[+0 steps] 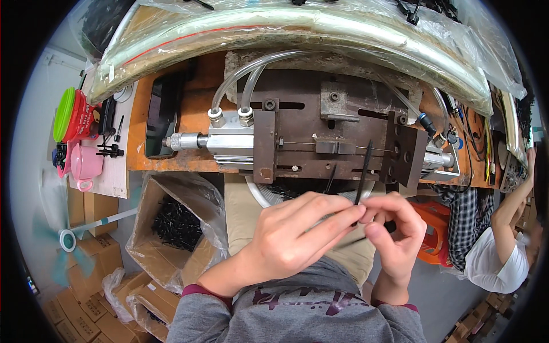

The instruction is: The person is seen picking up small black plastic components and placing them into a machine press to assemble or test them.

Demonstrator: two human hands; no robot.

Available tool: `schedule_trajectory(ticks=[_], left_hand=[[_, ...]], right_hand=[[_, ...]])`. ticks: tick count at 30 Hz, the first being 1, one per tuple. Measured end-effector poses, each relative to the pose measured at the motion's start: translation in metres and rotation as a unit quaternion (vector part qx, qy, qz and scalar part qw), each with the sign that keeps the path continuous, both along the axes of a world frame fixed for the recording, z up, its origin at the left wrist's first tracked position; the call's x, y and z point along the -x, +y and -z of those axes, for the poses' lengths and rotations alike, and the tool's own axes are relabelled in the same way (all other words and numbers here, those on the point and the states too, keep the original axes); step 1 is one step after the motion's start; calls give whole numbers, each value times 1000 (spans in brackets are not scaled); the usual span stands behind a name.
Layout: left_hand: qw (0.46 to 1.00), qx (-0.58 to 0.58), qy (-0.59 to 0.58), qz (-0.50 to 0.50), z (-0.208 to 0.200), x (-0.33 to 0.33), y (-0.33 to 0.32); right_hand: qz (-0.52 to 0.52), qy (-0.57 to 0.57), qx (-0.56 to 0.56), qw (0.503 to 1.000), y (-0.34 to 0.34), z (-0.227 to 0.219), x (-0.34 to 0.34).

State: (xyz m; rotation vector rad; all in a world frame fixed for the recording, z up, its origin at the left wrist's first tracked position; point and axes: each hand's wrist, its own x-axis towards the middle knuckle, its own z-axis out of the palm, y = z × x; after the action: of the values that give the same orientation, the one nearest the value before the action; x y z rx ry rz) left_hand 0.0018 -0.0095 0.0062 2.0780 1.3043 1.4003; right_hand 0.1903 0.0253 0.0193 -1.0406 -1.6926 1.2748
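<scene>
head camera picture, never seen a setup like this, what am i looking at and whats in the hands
This is one picture from a camera worn on a person's head, looking down, so their own arms come in from the bottom edge. The wide lens bends straight lines near the rim.

Both hands meet in the middle. The left hand and right hand pinch a thin black strip between the fingers, its end pointing up.

In front of them sits a rusty metal machine bolted to an orange bench. It has a silver cylinder on its left side with clear hoses looping out of it.

Lower left, a cardboard box lined with plastic holds many black pieces. On the far left stand a pink cup and stacked coloured bowls. At the right edge another person is working.
</scene>
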Motion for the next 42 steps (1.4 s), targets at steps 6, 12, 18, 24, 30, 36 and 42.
schedule_trajectory(ticks=[6, 12, 18, 24, 30, 36, 42], left_hand=[[986, 6, 149, -73, 8, 4, 4], [971, 14, 219, -91, 6, 1, 12], [965, 31, 242, -91, 3, 1, 11], [981, 0, 181, -67, 2, 5, 7], [992, -96, 84, 7, -3, -7, -8], [995, -61, 74, -29, 8, -8, -8], [998, -41, 42, -32, 6, 5, -11]], right_hand=[[61, 156, 127, 978, -3, -5, -2], [57, 155, 128, 978, -3, -7, -4], [70, 175, 101, 977, -5, -5, -2], [65, 72, -4, 995, -11, -3, -2], [59, 170, 130, 975, -16, -2, 15], [3, 153, 122, 981, -10, 8, 25], [229, 57, -348, 907, 2, -8, 8]])
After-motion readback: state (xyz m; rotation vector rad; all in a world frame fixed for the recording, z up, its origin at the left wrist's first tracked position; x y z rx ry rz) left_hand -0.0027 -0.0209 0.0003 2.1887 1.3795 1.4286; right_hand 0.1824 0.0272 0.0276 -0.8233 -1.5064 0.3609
